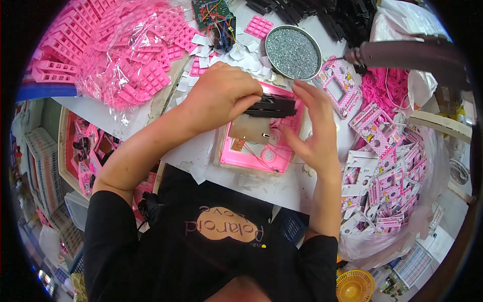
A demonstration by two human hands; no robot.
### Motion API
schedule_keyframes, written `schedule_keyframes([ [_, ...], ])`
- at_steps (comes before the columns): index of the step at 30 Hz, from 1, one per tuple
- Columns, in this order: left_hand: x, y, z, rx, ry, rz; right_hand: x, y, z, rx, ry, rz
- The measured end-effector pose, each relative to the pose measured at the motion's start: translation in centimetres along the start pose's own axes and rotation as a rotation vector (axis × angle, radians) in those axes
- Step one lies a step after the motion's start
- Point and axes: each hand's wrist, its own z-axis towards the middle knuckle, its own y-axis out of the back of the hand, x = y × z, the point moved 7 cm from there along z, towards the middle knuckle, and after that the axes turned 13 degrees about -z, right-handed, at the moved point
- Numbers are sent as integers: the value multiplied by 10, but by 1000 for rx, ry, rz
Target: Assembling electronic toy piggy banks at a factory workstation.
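Note:
In front of me a pink plastic housing (232, 159) lies open-side up, with a brownish circuit board (250, 132) and thin pink wires (269, 155) inside. My left hand (224, 93) reaches in from the left, fingers closed on the end of a long black plastic part (274, 106) held over the housing's far half. At the housing's right side is my right hand (317, 128), thumb and fingers apart, the thumb over the inside near the wires. Whether that thumb touches a wire I cannot tell.
A round tin of small screws (293, 52) stands beyond the housing. A dark powered screwdriver (402, 54) juts in at right, above printed pink panels (385, 186). Pink keypads (136, 60) in clear plastic lie at left; black parts (332, 17) and a wired green board (211, 14) are at the back.

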Motion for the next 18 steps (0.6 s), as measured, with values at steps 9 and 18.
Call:
schedule_keyframes([
  [9,2,-11,35,369,-27,106,-5,-19,7,115,65,20],
  [18,-9,-7,25,472,-57,167,28,-9,2,91,176,-60],
])
